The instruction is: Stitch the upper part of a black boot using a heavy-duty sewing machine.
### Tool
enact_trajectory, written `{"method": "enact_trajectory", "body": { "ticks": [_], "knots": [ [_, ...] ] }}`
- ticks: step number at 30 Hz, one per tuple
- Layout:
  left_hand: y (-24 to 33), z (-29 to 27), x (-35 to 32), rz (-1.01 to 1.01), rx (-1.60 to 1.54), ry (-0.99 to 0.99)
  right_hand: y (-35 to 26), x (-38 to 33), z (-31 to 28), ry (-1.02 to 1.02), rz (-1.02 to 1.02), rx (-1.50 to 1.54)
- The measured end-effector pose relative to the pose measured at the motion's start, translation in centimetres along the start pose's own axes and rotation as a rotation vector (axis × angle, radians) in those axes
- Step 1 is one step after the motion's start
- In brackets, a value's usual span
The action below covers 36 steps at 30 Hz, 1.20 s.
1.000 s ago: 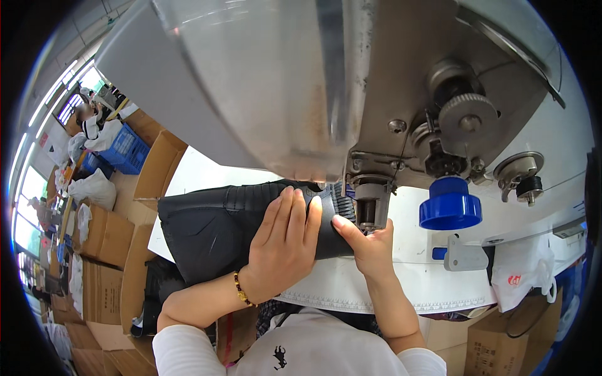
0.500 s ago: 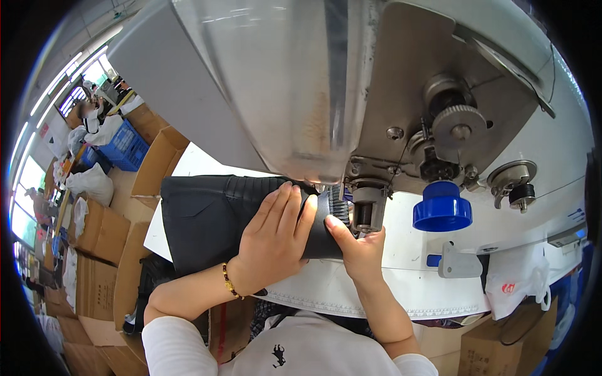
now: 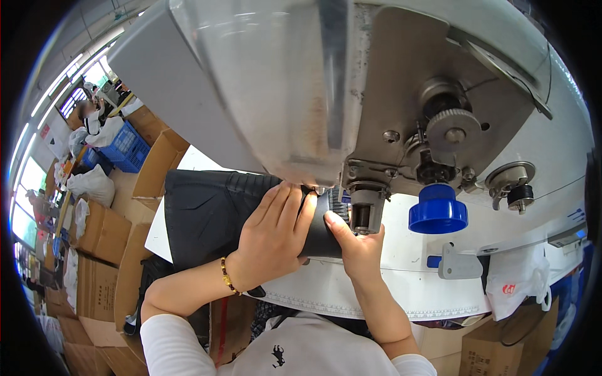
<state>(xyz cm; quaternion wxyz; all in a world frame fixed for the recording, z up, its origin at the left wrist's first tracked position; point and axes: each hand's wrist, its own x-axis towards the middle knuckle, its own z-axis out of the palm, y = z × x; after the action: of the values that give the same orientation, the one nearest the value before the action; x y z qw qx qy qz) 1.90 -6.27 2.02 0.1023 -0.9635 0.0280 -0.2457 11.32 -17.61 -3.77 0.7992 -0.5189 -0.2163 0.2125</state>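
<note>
A black leather-like piece with a ribbed, pleated band and stitched seams lies under the sewing machine head. My left hand rests flat on it, fingers stretched and close together, tips beside the needle area. The needle itself is hidden behind the clear guard. To the right, my right hand grips the edge of the same piece, thumb on top; its other fingers are hidden underneath. Just beyond that thumb, dark ribbed material shows between the piece and a metal cylindrical part.
A blue cap-like part and tension dials stick out of the machine at right. On the white table are a grey lever and a plastic bag. Cardboard boxes and a blue crate stand left; a person sits far off.
The black piece's left end has shifted slightly to the right and up. Both hands stay in nearly the same places on it.
</note>
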Motion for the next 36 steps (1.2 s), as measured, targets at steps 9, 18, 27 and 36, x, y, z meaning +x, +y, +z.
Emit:
{"method": "enact_trajectory", "body": {
  "ticks": [9, 18, 27, 36],
  "knots": [
    [-0.6, 0.5, -0.1, 0.002, -0.116, 0.091, 0.6, 0.2, 0.2, 0.052, -0.051, -0.066],
    [-1.8, 0.9, -1.0, 0.044, -0.192, 0.052, 2.5, -0.1, -2.3, -0.087, 0.044, 0.113],
    [-0.7, 2.5, -3.9, -0.017, 0.008, -0.178, 3.1, 1.4, -5.2, -0.565, 0.324, 0.229],
    [-0.1, 2.8, -4.2, 0.032, 0.008, 0.029, 5.6, -2.8, -1.8, -0.155, 0.03, 0.059]
  ]
}}
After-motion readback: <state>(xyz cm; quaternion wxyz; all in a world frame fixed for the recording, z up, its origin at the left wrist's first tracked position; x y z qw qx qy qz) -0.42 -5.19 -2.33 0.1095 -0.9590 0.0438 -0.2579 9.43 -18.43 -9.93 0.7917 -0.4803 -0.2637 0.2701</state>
